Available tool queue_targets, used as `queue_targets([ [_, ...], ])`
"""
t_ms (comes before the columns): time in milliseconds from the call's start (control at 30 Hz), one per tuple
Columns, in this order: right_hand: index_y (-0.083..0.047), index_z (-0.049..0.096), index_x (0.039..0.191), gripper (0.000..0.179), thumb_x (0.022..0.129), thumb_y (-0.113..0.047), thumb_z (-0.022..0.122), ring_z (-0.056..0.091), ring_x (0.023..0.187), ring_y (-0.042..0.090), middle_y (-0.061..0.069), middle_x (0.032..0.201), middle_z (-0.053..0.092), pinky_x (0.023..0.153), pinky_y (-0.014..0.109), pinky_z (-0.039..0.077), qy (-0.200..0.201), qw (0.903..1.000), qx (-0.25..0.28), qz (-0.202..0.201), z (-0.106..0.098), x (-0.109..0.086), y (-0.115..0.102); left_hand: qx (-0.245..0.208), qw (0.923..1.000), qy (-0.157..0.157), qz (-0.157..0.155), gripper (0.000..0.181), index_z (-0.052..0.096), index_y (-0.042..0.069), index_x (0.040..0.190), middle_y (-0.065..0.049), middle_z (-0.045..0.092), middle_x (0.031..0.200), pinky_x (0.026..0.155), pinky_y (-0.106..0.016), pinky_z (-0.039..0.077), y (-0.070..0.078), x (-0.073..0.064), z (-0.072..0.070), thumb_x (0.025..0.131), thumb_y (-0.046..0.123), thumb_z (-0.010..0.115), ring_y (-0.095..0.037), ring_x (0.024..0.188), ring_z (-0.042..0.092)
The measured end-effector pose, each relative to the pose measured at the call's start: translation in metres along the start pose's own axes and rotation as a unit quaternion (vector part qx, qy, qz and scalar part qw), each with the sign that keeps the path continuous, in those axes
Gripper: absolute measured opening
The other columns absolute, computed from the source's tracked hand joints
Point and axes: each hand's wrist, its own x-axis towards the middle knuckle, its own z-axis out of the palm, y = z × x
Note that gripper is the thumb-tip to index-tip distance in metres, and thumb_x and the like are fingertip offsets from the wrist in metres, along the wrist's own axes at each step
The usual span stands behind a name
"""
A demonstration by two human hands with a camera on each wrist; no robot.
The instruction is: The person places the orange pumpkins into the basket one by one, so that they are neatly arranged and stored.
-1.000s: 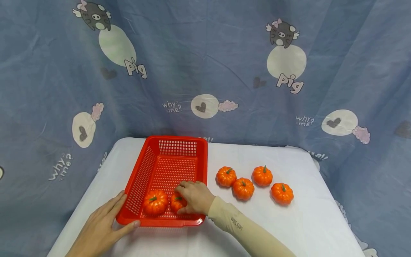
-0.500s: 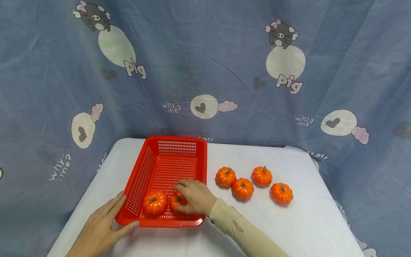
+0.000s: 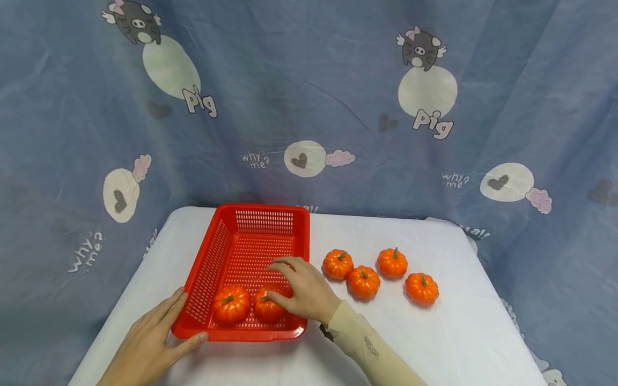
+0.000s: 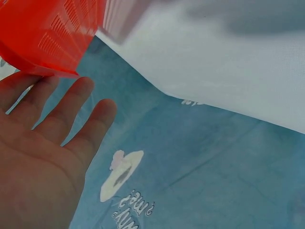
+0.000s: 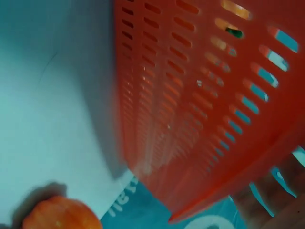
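A red plastic basket (image 3: 251,257) with slotted walls stands on the left part of the table. Two small orange pumpkins, a left one (image 3: 232,304) and a right one (image 3: 271,308), sit side by side at its near end. My left hand (image 3: 149,340) rests on the basket's near left corner, its fingers straight along the outside, as the left wrist view also shows. My right hand (image 3: 305,289) hovers over the right-hand pumpkin with fingers spread and loosely bent. Its thumb overlaps that pumpkin's top; whether they touch, I cannot tell.
Several more orange pumpkins lie on the white table (image 3: 386,332) to the right of the basket, among them a near one (image 3: 364,282) and the rightmost one (image 3: 422,289). A blue printed curtain (image 3: 309,96) hangs behind the table.
My right hand has let go of the right-hand pumpkin, its fingers lifting and spreading up and to the right. That pumpkin stays in the basket, now less covered. My left hand has not moved.
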Motion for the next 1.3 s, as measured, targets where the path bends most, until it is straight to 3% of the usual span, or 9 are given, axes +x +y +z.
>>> queue_targets([
  [267, -0.014, 0.059, 0.138, 0.057, 0.091, -0.040, 0.076, 0.054, 0.128, 0.020, 0.003, 0.142, 0.056, 0.109, 0.039, 0.047, 0.030, 0.9984, 0.023, 0.043, -0.014, -0.022, 0.021, -0.004, 0.9999, -0.008, -0.008, 0.112, 0.036, -0.005, 0.154, -0.025, 0.035, 0.157, 0.104, -0.079, 0.027, 0.000, 0.002, 0.002, 0.083, 0.078, 0.060, -0.048, 0.135, 0.035],
  [500, -0.013, 0.060, 0.138, 0.058, 0.089, -0.039, 0.079, 0.057, 0.123, 0.021, 0.004, 0.140, 0.057, 0.103, 0.042, 0.052, 0.065, 0.9943, 0.032, 0.079, -0.029, -0.060, 0.047, -0.005, 0.9999, -0.009, -0.010, 0.113, 0.035, -0.004, 0.154, -0.025, 0.034, 0.158, 0.104, -0.079, 0.027, 0.001, 0.003, 0.004, 0.083, 0.079, 0.060, -0.047, 0.136, 0.035],
  [767, -0.010, 0.062, 0.134, 0.056, 0.086, -0.028, 0.084, 0.055, 0.128, 0.025, 0.006, 0.138, 0.059, 0.109, 0.046, 0.047, 0.115, 0.9839, 0.023, 0.135, -0.050, -0.102, 0.085, -0.003, 0.9999, -0.003, -0.009, 0.113, 0.037, -0.006, 0.153, -0.025, 0.035, 0.158, 0.104, -0.079, 0.028, 0.002, 0.001, 0.001, 0.082, 0.079, 0.061, -0.048, 0.135, 0.036],
  [1033, -0.004, 0.061, 0.133, 0.059, 0.081, -0.016, 0.086, 0.054, 0.122, 0.033, 0.013, 0.134, 0.059, 0.101, 0.053, 0.047, 0.184, 0.9610, -0.007, 0.206, -0.070, -0.148, 0.117, 0.002, 0.9996, -0.017, -0.022, 0.116, 0.035, -0.007, 0.153, -0.027, 0.033, 0.157, 0.104, -0.080, 0.024, 0.002, 0.002, 0.001, 0.081, 0.081, 0.059, -0.050, 0.135, 0.034],
  [1300, -0.003, 0.055, 0.137, 0.068, 0.079, -0.019, 0.088, 0.044, 0.128, 0.043, 0.022, 0.139, 0.051, 0.105, 0.063, 0.040, 0.196, 0.9214, -0.030, 0.334, -0.088, -0.193, 0.145, 0.001, 0.9995, -0.023, -0.023, 0.116, 0.036, -0.008, 0.153, -0.027, 0.033, 0.157, 0.104, -0.080, 0.022, 0.003, 0.003, 0.000, 0.081, 0.081, 0.059, -0.051, 0.135, 0.033],
])
